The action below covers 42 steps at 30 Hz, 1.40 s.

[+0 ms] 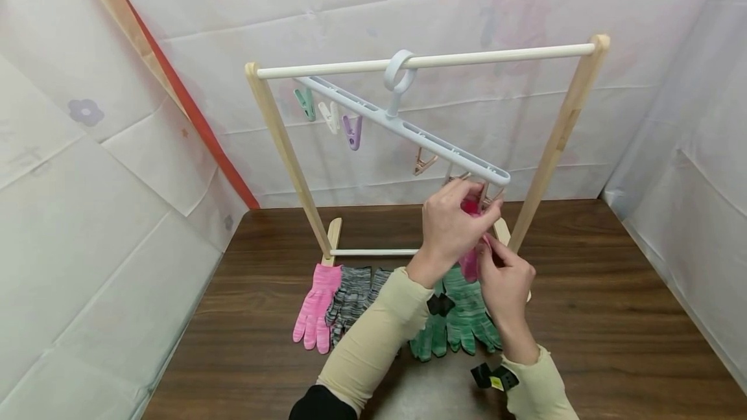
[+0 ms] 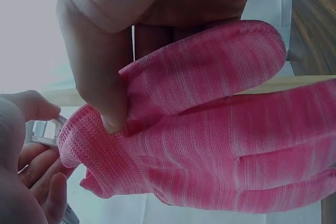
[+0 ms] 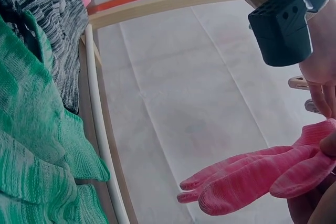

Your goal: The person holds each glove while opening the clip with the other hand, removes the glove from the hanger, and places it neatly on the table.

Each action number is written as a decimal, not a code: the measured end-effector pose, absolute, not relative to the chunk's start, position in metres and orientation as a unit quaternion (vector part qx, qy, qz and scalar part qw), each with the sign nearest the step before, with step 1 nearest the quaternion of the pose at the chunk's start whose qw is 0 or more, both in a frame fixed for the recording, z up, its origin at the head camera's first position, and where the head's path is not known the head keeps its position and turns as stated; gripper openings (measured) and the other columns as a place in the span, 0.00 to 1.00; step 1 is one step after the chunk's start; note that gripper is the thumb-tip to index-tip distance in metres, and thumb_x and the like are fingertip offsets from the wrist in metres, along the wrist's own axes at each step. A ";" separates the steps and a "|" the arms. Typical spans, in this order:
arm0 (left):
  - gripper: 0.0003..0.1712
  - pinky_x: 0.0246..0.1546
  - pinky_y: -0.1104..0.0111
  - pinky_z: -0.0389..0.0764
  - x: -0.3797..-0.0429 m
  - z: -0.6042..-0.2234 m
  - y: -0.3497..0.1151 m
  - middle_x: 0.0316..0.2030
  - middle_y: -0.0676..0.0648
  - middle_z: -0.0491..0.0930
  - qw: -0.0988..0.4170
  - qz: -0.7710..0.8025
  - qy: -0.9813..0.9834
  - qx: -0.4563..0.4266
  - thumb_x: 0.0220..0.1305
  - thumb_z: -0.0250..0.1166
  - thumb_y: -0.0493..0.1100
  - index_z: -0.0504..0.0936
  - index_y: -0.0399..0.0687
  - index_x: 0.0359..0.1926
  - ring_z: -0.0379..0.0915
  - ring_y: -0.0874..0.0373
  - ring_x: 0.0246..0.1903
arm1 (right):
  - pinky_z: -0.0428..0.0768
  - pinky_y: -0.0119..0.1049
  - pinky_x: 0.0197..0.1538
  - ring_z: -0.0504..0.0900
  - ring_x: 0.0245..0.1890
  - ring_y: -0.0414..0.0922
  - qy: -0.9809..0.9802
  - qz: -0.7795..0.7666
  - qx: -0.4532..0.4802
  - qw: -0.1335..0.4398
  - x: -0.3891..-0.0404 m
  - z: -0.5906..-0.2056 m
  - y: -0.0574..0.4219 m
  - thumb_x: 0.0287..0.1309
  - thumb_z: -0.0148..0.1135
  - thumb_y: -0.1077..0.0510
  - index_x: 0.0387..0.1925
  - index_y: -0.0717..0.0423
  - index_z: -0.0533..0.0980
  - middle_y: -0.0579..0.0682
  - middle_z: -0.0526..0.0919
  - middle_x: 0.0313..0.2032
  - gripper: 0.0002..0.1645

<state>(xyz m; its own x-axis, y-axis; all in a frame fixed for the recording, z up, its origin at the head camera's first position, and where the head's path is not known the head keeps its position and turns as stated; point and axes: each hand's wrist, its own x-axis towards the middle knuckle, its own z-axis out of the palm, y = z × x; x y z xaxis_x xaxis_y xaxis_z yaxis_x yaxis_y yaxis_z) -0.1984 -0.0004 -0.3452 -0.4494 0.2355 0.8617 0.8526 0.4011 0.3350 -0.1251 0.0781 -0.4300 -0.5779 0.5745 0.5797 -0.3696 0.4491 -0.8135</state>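
My left hand (image 1: 455, 222) is at the near right end of the pale blue hanger (image 1: 373, 112), its fingers gripping a clip (image 2: 51, 130). Just below, my right hand (image 1: 506, 285) pinches a pink glove (image 2: 205, 140) near its cuff, between thumb and fingers. The glove's cuff is right at the left fingertips, and its fingers hang down, as the right wrist view shows. Part of the clip is hidden behind the left hand and the cuff. A rose-brown clip (image 1: 425, 161) hangs from the hanger just left of my hands.
The hanger hooks over the white bar (image 1: 496, 56) of a wooden stand. Green (image 1: 306, 104), white (image 1: 329, 117) and purple (image 1: 353, 132) clips hang at its far end. On the brown table (image 1: 613, 316) lie a pink glove (image 1: 317, 306), grey-black gloves (image 1: 350, 290) and green gloves (image 1: 467, 313).
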 end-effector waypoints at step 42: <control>0.04 0.32 0.81 0.76 -0.201 -0.347 -0.004 0.30 0.49 0.84 0.367 -0.459 -0.710 -0.389 0.54 0.70 0.37 0.85 0.42 0.33 0.81 0.63 0.26 | 0.74 0.18 0.29 0.79 0.26 0.26 -0.742 0.493 -0.070 0.450 -0.124 -0.451 0.098 0.60 0.69 0.62 0.38 0.62 0.87 0.55 0.88 0.32 0.07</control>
